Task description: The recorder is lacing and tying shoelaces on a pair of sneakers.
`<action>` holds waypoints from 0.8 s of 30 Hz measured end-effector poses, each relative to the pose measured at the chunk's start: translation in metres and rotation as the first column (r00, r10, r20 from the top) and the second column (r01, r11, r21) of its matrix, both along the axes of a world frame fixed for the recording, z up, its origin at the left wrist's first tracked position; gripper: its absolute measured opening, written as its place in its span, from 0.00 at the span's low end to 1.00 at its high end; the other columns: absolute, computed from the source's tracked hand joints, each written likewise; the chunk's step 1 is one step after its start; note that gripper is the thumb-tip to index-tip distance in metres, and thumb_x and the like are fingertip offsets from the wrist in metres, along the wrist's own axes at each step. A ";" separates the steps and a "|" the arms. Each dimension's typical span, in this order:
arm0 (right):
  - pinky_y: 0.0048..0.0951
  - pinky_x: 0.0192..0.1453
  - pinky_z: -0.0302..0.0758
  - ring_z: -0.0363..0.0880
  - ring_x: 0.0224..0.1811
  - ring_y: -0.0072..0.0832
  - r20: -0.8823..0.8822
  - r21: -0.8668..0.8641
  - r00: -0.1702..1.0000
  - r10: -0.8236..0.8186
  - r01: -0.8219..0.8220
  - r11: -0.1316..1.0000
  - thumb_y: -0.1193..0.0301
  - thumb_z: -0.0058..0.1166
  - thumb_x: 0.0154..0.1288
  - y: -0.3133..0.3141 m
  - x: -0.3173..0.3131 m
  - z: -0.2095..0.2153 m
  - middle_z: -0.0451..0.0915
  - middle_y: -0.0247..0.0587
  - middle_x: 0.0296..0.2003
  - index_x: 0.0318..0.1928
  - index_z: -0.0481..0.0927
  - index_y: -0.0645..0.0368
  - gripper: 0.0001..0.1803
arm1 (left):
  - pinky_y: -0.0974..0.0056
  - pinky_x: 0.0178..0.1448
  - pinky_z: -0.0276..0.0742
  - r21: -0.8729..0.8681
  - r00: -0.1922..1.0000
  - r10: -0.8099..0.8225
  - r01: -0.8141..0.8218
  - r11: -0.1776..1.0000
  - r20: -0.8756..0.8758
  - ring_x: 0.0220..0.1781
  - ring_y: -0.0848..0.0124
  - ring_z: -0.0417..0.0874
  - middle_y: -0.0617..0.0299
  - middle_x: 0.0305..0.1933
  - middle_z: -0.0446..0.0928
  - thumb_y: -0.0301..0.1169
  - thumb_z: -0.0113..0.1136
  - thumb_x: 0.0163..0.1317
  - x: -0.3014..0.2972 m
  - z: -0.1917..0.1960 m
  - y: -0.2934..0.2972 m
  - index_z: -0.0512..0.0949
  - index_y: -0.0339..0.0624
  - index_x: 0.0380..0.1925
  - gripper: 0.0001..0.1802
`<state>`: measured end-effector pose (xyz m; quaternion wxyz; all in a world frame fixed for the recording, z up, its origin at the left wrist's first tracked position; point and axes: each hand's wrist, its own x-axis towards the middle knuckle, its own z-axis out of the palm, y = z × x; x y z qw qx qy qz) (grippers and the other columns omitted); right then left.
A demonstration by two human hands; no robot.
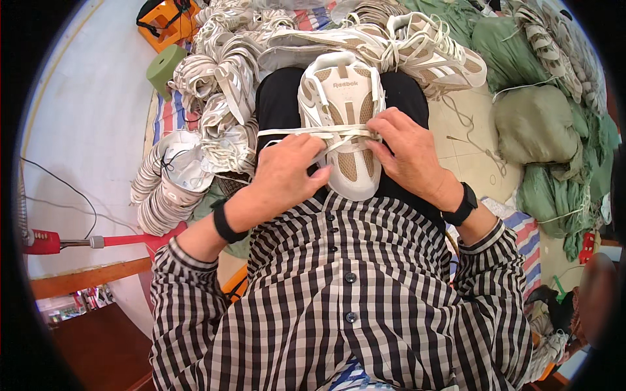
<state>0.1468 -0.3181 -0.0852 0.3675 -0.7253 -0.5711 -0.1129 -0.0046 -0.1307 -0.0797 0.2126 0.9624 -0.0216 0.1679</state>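
A beige and white sneaker [355, 176] rests on my lap, its toe pointing toward me and its tongue away. A pale flat shoelace [279, 132] crosses the lower eyelets, and one length stretches out to the left. My left hand [287, 168] is closed on the shoelace at the shoe's left side, thumb near the toe. On the opposite side, my right hand [409, 155] pinches the lace by the eyelets. Fingertips of both hands partly cover the lacing.
Several shoe uppers [225, 85] are heaped ahead and to the left. Beyond my knees lies a laced sneaker [447, 62]. Green sacks [538, 124] line the right side, near another person [567, 313]. A green roll [165, 70] and an orange plastic stool [166, 23] stand far left.
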 end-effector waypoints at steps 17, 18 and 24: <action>0.45 0.28 0.71 0.79 0.28 0.48 0.179 -0.137 0.959 -0.219 0.245 0.960 0.72 0.54 0.63 -0.028 0.059 0.011 0.78 0.47 0.24 0.38 0.74 0.54 0.04 | 0.62 0.31 0.74 0.319 0.988 -0.121 0.085 0.944 0.094 0.26 0.65 0.80 0.57 0.26 0.76 0.19 0.55 0.58 0.015 0.025 0.034 0.75 0.39 0.36 0.06; 0.45 0.27 0.71 0.78 0.27 0.48 0.244 -0.146 0.932 -0.269 0.310 0.940 0.72 0.53 0.64 -0.038 0.064 0.010 0.76 0.46 0.22 0.39 0.73 0.53 0.04 | 0.59 0.30 0.73 0.341 0.987 -0.122 0.079 0.937 0.106 0.27 0.60 0.78 0.55 0.24 0.73 0.18 0.57 0.53 0.012 0.021 0.032 0.76 0.40 0.38 0.11; 0.45 0.28 0.71 0.78 0.27 0.48 0.335 -0.126 0.829 -0.447 0.510 0.851 0.69 0.53 0.66 -0.101 0.089 0.010 0.78 0.48 0.23 0.39 0.75 0.53 0.03 | 0.62 0.31 0.75 0.309 0.938 -0.097 -0.011 0.951 0.333 0.27 0.60 0.80 0.53 0.27 0.77 0.16 0.57 0.52 0.017 0.009 0.020 0.77 0.37 0.41 0.14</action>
